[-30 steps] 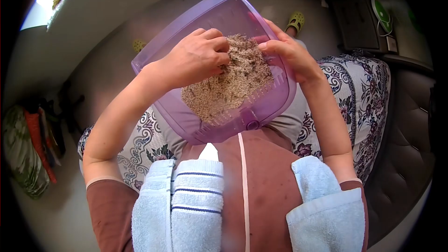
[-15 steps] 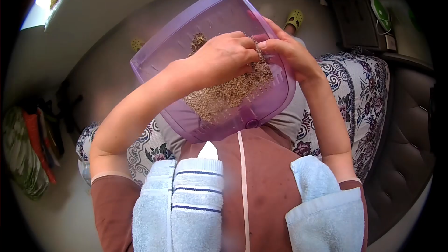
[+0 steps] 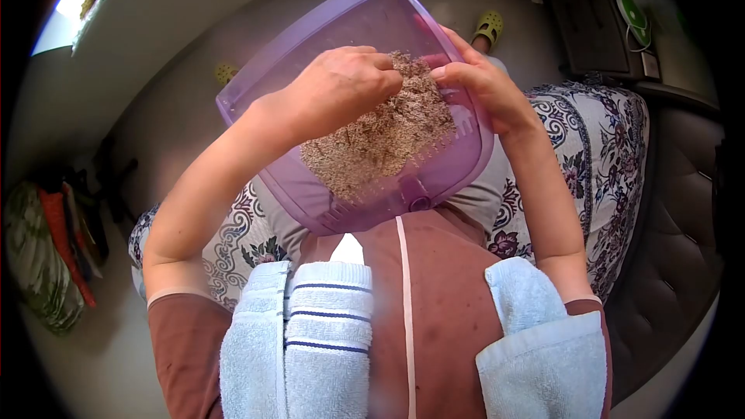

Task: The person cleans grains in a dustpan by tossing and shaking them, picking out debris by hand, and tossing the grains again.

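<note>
A see-through purple plastic tray with slotted sides rests tilted over my lap. Small beige-brown grains lie heaped in its middle and lower part. My right hand grips the tray's right wall, thumb inside and fingers partly hidden behind it. Above the left side of the heap, my left hand is closed, its fingers curled down at the edge of the grains. The fingertips are turned away from view, so what they hold, if anything, cannot be made out.
A patterned cloth covers the seat under me, beside a dark padded backrest. Light blue towels hang over my brown top. Yellow-green clogs are on the floor. A dark cabinet stands at the upper right.
My left hand has shifted left across the tray, uncovering more grains near my right thumb. The dark clump beyond it is now out of sight. My right hand keeps its grip.
</note>
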Demonstrator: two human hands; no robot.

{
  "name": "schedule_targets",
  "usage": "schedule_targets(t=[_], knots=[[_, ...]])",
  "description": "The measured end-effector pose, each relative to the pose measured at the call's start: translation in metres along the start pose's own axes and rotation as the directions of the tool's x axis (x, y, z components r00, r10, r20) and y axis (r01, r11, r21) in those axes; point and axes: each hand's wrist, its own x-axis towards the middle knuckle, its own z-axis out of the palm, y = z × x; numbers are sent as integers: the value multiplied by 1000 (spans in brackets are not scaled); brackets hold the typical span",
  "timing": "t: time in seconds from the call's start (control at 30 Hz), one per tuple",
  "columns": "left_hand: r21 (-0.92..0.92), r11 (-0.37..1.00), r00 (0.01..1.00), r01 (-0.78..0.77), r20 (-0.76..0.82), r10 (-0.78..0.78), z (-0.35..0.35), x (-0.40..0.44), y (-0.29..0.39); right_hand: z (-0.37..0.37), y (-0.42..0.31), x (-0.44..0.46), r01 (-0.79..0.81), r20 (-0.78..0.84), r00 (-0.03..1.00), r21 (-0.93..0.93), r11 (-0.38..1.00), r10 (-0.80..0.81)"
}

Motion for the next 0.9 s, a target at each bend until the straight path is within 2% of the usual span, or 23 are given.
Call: schedule_targets(t=[0.1,0.13,0.23,0.33,0.43,0.53,0.63,0.77,0.87,0.9], knots=[[68,996,998,58,-29,-56,-14,-15,-14,1,2,1,20,1,1000,-31,999,-20],[37,995,995,97,-19,-96,-17,-22,-18,2,2,2,25,-1,1000,-42,999,-25],[-38,995,985,87,-146,-92,-24,-31,-19,2,4,3,19,-6,1000,-55,998,-19],[26,999,985,-45,-168,49,-17,-28,-18,6,3,3,17,-11,1000,-58,998,-17],[176,983,993,-55,-93,72,-17,-30,-15,7,4,4,11,-21,1000,-70,998,-12],[85,995,998,55,-26,-53,-28,-39,-25,4,4,2,-12,-24,1000,-75,997,10],[67,995,992,79,-101,-72,-34,-50,-39,5,0,0,-33,-33,999,-44,999,31],[-243,950,964,195,-131,-231,-40,-62,-47,2,5,2,-15,-42,999,-51,999,13],[-321,910,937,260,-141,-318,-37,-70,-49,1,8,3,-7,-42,999,-43,999,5],[-279,920,934,275,-151,-325,-38,-71,-46,0,9,4,-13,-42,999,-40,999,11]])
